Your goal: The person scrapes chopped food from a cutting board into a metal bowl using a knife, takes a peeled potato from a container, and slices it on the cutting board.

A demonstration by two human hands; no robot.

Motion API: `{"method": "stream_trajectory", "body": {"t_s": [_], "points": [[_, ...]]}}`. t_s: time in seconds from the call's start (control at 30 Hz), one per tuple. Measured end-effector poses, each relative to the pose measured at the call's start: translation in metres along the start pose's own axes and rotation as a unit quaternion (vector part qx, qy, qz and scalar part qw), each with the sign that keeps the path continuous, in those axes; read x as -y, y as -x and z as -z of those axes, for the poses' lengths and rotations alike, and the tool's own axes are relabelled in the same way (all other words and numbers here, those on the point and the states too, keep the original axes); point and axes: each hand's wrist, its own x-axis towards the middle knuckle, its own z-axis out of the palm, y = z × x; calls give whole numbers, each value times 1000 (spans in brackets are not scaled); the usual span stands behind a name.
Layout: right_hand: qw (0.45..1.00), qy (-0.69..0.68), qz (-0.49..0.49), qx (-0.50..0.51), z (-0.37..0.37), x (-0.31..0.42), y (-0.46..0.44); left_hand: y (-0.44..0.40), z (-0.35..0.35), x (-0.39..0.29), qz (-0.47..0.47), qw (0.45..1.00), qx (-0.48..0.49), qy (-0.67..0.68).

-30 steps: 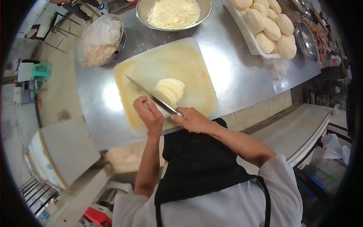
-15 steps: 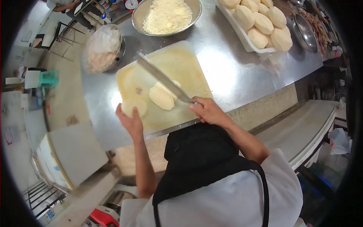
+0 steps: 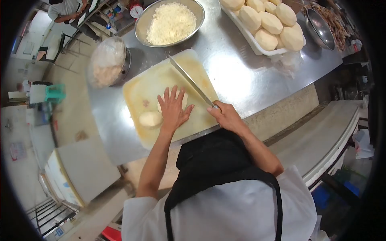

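My left hand (image 3: 173, 110) lies with fingers spread over pale peeled potato slices (image 3: 184, 101), which it mostly covers. Beside its wrist, a peeled potato piece (image 3: 150, 119) rests on the yellowed cutting board (image 3: 136, 91). My right hand (image 3: 227, 116) is closed around the handle of a long kitchen knife (image 3: 192, 83). The blade points away and to the left, over the right part of the board, apart from the potato.
A steel bowl (image 3: 138, 32) of shredded potato stands behind the board. A white basket (image 3: 257, 49) of peeled potatoes is at the back right, near an upright-tilted metal bowl (image 3: 320, 30). A bagged container (image 3: 107, 62) stands left. Another person (image 3: 66, 11) is far left.
My left hand has let go of the potato piece at the board's left and moved right onto the slices. The knife has swung slightly right, away from the slices.
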Motion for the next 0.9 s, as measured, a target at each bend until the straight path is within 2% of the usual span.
{"method": "stream_trajectory", "body": {"t_s": [0.23, 0.33, 0.4, 0.5, 0.6, 0.63, 0.73, 0.77, 0.8, 0.83, 0.87, 0.9], "points": [[1000, -8, 7, -4, 2, -4, 3, 5, 5, 2, -17, 992, -104, 69], [995, -82, -56, 26, 11, 2, 13, 0, -9, 5, 1, 984, -155, 89], [992, -117, -49, 1, 11, -5, 17, -10, -21, 5, 30, 976, -189, 100], [989, -140, -35, -34, 11, -8, 20, -49, -32, 3, 6, 968, -235, 82], [987, -156, -34, -27, 12, -1, 20, -49, -30, 5, -10, 974, -214, 76], [985, -167, -27, -20, 9, 1, 19, -46, -23, 2, 8, 980, -179, 85], [984, -179, -1, 21, 0, 11, 15, -37, -13, 18, 31, 914, -269, 301], [983, -179, 5, 35, -3, 14, 15, -21, -2, 31, 73, 900, -273, 332], [984, -169, -3, 62, -7, 17, 16, -4, 10, 49, 110, 914, -285, 268], [984, -157, -13, 87, -12, 20, 18, 17, 21, 64, 126, 903, -330, 244], [983, -146, -21, 112, -16, 22, 19, 38, 39, 66, 205, 887, -348, 226], [982, -84, -45, 161, -17, 25, 15, 62, 23, 90, 233, 872, -386, 190]]}}
